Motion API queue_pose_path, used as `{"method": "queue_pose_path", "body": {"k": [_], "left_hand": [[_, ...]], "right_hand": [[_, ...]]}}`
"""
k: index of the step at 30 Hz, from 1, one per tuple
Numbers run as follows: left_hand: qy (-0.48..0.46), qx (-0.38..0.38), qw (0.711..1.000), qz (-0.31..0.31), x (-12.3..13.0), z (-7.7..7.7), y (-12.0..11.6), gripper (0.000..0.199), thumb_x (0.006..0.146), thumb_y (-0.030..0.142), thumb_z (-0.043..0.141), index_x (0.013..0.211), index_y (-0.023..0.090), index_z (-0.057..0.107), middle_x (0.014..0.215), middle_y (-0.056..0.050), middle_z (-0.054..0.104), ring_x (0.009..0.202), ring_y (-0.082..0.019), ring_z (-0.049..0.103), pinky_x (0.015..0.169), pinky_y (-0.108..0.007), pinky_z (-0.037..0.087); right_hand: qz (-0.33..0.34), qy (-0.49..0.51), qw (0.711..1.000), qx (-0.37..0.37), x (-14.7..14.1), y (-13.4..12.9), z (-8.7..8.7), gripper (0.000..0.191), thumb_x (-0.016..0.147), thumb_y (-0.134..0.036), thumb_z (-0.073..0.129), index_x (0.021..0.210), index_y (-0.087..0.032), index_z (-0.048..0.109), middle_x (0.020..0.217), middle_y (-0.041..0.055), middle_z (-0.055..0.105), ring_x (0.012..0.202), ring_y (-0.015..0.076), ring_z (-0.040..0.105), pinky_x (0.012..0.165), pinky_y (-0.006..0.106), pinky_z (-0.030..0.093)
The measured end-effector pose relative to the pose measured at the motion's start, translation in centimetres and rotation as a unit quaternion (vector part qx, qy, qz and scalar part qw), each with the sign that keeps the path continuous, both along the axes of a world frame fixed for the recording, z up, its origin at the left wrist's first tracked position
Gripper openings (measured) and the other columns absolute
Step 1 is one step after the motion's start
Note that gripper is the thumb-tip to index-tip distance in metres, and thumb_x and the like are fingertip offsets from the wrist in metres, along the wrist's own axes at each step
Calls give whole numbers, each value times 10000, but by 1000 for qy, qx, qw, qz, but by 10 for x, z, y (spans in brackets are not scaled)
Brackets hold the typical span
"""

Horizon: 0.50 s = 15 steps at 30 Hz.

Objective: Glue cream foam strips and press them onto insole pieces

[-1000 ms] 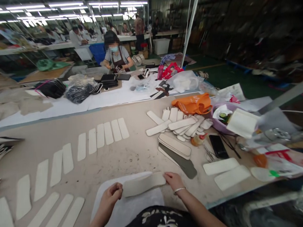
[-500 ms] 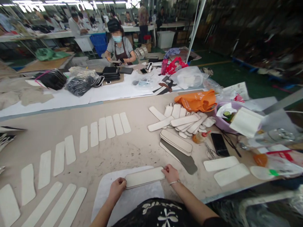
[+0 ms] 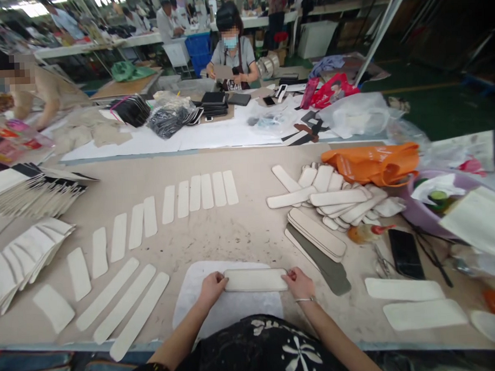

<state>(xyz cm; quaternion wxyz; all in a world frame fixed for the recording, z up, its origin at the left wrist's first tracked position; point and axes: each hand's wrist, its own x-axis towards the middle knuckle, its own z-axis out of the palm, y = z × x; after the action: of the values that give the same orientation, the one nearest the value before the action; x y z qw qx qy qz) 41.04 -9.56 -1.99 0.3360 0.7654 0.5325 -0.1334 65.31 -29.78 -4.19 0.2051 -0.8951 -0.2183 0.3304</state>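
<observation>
A pale strip with rounded corners and a dark edge (image 3: pixel 255 280) lies level above a white sheet (image 3: pixel 235 310) in front of my body. My left hand (image 3: pixel 214 288) pinches its left end, and my right hand (image 3: pixel 300 284), with a bracelet at the wrist, pinches its right end. To the right of my right hand are a stack of beige strips (image 3: pixel 317 234) and a grey-green piece (image 3: pixel 334 272) on the table (image 3: pixel 217 238).
White strips (image 3: pixel 207 190) form a curved row at left; longer ones (image 3: pixel 139 316) lie nearer. At right are a strip pile (image 3: pixel 337 196), orange bag (image 3: pixel 376 162), purple basin (image 3: pixel 421 212), phone (image 3: pixel 406 253) and glue bottle (image 3: pixel 366 233). A person (image 3: pixel 232 50) works across the table.
The camera view has swung left, so the scene sits further right and another person shows at the left. The strip between my hands now looks more level; both hands still hold its ends.
</observation>
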Motion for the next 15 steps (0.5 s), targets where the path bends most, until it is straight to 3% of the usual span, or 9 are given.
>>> {"method": "queue_pose_path", "body": {"k": [8,15], "left_hand": [[45,34,998,-42,10,4,-3,146,833,228,489,731,157,565,751,-45,629,779,-165,581,678,-241,347],[64,35,994,-79,11,3,1,133,840,217,486,734,162,546,772,-48,627,799,-173,582,685,-243,342]], "right_hand": [[-2,6,1000,-11,4,4,6,185,726,-389,594,744,-209,556,692,-16,639,663,148,587,611,251,368],[-15,13,1000,-6,5,5,2,141,690,-322,636,761,-210,588,682,-36,647,668,127,590,618,227,371]]}}
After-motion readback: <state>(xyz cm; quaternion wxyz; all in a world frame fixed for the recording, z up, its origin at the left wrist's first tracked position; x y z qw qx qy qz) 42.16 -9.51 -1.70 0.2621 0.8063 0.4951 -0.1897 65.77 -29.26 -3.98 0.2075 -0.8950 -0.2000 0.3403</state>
